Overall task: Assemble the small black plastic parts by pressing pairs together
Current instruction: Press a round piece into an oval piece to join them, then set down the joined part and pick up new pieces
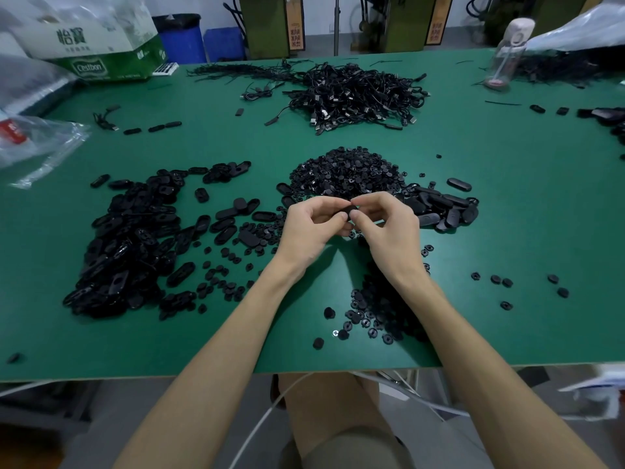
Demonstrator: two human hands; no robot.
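My left hand point(309, 228) and my right hand point(382, 225) meet above the middle of the green table point(490, 204). Together they pinch a small black plastic part point(349, 211) between thumbs and fingertips; most of it is hidden by the fingers. Just behind the hands lies a heap of small round black parts point(348, 172). A large pile of oval black shells point(128, 245) covers the left side. A smaller pile of oval pieces point(443, 208) lies right of my hands. Round parts point(368, 319) are scattered near the front edge.
A tangle of black cables point(358, 94) lies at the back centre. A green-and-white carton point(105, 45) and clear plastic bags point(33, 140) sit at the back left. A clear bottle point(507, 52) stands at the back right. Several loose round parts point(500, 282) dot the right front.
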